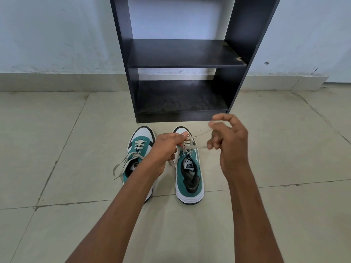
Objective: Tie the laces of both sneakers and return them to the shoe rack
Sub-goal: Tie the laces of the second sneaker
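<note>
- Head view: my left hand (167, 147) pinches a loop of lace (197, 134) over the right sneaker (190, 173), while my right hand (228, 141) is curled around the other strand, drawn taut off to the right.
- Head view, progress: I judge the right sneaker's knot half made, a bow forming but not yet cinched. The left sneaker (138, 158) lies untied, its loose laces (123, 164) trailing over its outer side onto the floor (57, 149).
- Head view, what remains: finish this bow, tie the left sneaker, then lift both into the rack (182, 54).
- Head view, position: both sneakers stand side by side on the tiles, toes pointing at the rack's bottom front edge and near it, not touching it as far as I can tell.
- Head view, room: both shelves in view are bare. Floor lies open to either side and behind the heels. The rack's side panels bound the openings, so I expect each shoe must go in straight, toe first.
</note>
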